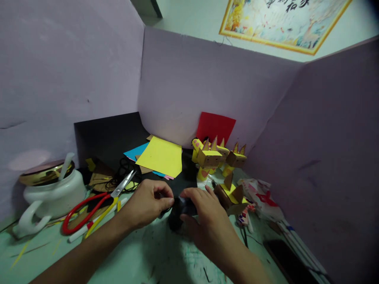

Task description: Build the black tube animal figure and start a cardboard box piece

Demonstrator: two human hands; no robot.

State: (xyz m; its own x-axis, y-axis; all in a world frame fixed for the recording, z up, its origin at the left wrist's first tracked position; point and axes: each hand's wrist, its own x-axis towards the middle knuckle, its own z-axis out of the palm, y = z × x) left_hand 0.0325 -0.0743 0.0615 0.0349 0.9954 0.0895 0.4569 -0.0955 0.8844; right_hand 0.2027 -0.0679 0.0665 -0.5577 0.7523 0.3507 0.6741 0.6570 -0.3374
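Near the middle of the table, both hands are at a small black object (pixel 176 219), dark and partly glossy; its kind is hard to make out. My left hand (pixel 149 201) has thumb and forefinger pinched together at its upper left edge. From the right, my right hand (pixel 204 213) curls round it, thumb below and fingers above, covering part of it. Just beyond my right hand stands a brown cardboard piece with yellow paper and pointed flaps (pixel 231 195). Scissors (pixel 109 199) with red and yellow handles lie left of my left hand, blades pointing away.
Yellow paper (pixel 161 157) lies on other coloured sheets. Several yellow-and-brown cardboard figures (pixel 210 157) stand before a red sheet (pixel 216 126). A white lidded mug (pixel 56 193) is at left, a dark phone-like slab (pixel 290 260) at lower right. Pale panels (pixel 213 79) enclose the table.
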